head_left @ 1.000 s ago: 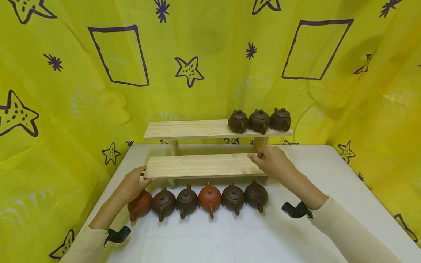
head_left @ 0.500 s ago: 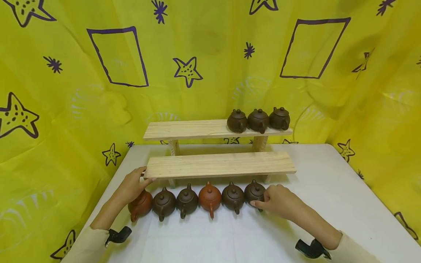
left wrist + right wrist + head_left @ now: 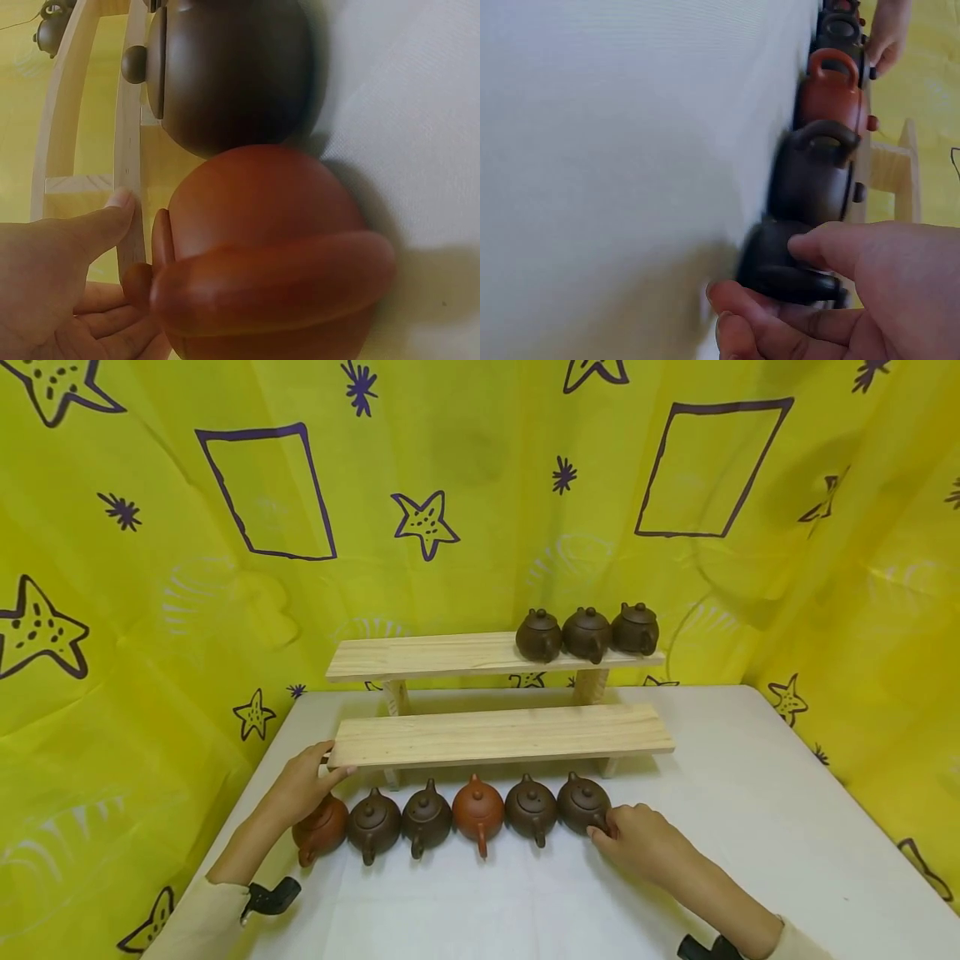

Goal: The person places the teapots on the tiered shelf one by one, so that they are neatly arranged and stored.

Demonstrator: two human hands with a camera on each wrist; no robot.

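Note:
A two-tier wooden shelf stands on the table, its lower board (image 3: pixel 495 735) bare in the head view. At the board's left end, my left hand (image 3: pixel 302 783) grips it, thumb (image 3: pixel 112 217) along the front edge and fingers at the end. Just below that hand sits a reddish-brown teapot (image 3: pixel 322 828), partly covered by it. My right hand (image 3: pixel 648 845) pinches the handle of a dark brown teapot (image 3: pixel 582 802), the rightmost in the front row. In the right wrist view, thumb and fingers close around this handle (image 3: pixel 791 281).
Between the two end teapots stand dark teapots (image 3: pixel 374 823) and a reddish one (image 3: pixel 478 810), side by side with handles toward me. Three dark teapots (image 3: pixel 587 633) occupy the right part of the upper board (image 3: pixel 420 653). A yellow patterned curtain (image 3: pixel 480 452) surrounds the white table (image 3: pixel 750 793).
My right hand has come down from the lower board's right side to the rightmost front teapot and taken its handle; that teapot has turned slightly. My left hand has stayed on the board.

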